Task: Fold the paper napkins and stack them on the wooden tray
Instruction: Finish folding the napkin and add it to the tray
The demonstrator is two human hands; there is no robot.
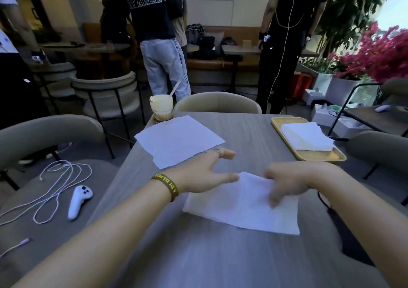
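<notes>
A white paper napkin [240,206] lies on the grey table in front of me, apparently folded over. My right hand [287,181] is blurred and rests with curled fingers on its upper right part, seeming to pinch the paper. My left hand [207,173] hovers just left of the napkin's top corner, fingers spread and straight, thumb near the corner. Unfolded napkins [178,139] lie flat at the table's far left. A wooden tray [318,155] at the far right carries a stack of folded napkins [306,136].
A glass with a pale drink and a straw [161,107] stands at the table's far left corner. Chairs surround the table; the left seat holds a white controller [78,201] and a white cable [55,184]. People stand beyond the table.
</notes>
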